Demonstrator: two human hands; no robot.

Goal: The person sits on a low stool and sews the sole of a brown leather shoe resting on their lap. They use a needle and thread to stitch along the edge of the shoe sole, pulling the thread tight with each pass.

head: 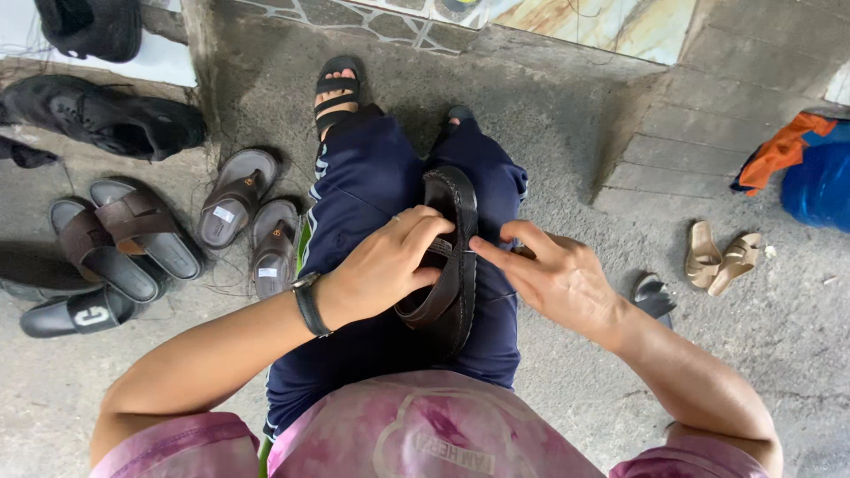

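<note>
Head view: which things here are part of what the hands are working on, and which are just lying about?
In hand:
- dark brown sandal on the lap
- left hand gripping its strap
- right hand touching its edge

Lying about:
- brown slides
- brown thong sandals
- black slide
- black shoes
- tan sandals
- blue and orange bag

The sandal (445, 257) lies on your lap at frame centre, between your left hand (382, 265) and right hand (556, 276). Slippers (133, 239) sit on the floor (567, 133) at left; another pair (722, 258) lies at right.
</note>
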